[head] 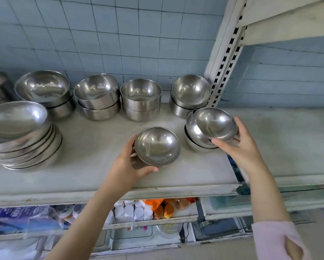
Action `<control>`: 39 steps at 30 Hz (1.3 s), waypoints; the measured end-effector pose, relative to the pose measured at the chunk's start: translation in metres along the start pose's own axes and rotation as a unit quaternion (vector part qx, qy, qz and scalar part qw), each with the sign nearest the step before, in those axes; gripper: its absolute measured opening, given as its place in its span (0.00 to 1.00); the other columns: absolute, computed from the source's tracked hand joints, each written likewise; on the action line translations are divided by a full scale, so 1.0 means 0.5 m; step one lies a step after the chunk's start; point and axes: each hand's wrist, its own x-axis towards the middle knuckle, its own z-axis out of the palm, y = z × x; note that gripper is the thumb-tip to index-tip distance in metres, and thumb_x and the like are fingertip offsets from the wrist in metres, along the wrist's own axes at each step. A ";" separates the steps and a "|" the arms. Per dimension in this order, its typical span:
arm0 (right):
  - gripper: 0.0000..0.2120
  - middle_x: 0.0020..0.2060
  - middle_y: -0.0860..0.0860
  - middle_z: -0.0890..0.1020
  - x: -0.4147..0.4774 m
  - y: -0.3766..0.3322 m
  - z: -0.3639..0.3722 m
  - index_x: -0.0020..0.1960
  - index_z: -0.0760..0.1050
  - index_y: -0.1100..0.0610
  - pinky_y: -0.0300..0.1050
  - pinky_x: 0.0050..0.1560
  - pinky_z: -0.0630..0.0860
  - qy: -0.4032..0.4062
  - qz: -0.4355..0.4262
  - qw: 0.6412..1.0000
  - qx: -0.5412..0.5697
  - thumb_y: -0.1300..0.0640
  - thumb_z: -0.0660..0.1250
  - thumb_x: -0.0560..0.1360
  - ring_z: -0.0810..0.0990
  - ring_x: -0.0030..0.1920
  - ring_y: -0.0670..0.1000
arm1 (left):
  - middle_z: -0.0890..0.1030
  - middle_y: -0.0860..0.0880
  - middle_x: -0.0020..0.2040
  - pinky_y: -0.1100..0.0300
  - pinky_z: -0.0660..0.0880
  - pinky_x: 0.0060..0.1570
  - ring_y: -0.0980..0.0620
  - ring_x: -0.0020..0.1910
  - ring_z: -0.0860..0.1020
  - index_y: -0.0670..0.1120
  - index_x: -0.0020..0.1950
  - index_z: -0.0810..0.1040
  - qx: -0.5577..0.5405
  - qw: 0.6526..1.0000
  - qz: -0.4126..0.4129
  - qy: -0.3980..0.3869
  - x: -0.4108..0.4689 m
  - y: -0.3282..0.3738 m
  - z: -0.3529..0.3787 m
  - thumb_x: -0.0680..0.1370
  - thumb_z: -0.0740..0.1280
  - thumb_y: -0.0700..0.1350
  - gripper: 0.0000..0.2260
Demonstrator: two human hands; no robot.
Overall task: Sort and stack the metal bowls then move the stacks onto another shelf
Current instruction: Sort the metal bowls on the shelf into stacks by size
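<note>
Stacks of metal bowls on the shelf: six. Back row, four stacks, two bowls visible in each. Far left, one tilted stack of shallow bowls, about six; exact count unclear. Front right, one stack, two or three bowls. Single bowls in hands: two, one in the left hand, one in the right hand. Hands: two.
</note>
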 end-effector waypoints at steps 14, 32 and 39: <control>0.50 0.65 0.41 0.78 -0.046 -0.072 0.012 0.77 0.65 0.49 0.41 0.65 0.74 0.061 -0.128 0.988 0.059 0.46 0.80 0.57 0.76 0.66 0.41 | 0.77 0.60 0.60 0.58 0.75 0.59 0.58 0.58 0.78 0.67 0.66 0.63 -0.016 0.998 -0.005 0.056 -0.020 -0.005 -0.037 0.56 0.78 0.58 0.42; 0.59 0.73 0.40 0.70 -0.094 -0.111 0.414 0.78 0.57 0.40 0.49 0.74 0.67 -0.193 -0.061 0.979 0.030 0.34 0.80 0.53 0.68 0.73 0.40 | 0.76 0.58 0.54 0.83 0.65 0.48 0.64 0.55 0.74 0.44 0.70 0.66 0.046 0.994 -0.033 0.089 -0.050 -0.083 -0.214 0.60 0.81 0.51 0.43; 0.61 0.68 0.27 0.63 -0.097 -0.110 0.407 0.81 0.47 0.43 0.45 0.76 0.62 -0.236 -0.055 0.970 -0.012 0.39 0.79 0.58 0.65 0.71 0.35 | 0.76 0.58 0.56 0.82 0.66 0.49 0.60 0.57 0.75 0.44 0.70 0.65 0.039 0.996 -0.034 0.079 -0.054 -0.076 -0.212 0.57 0.77 0.58 0.46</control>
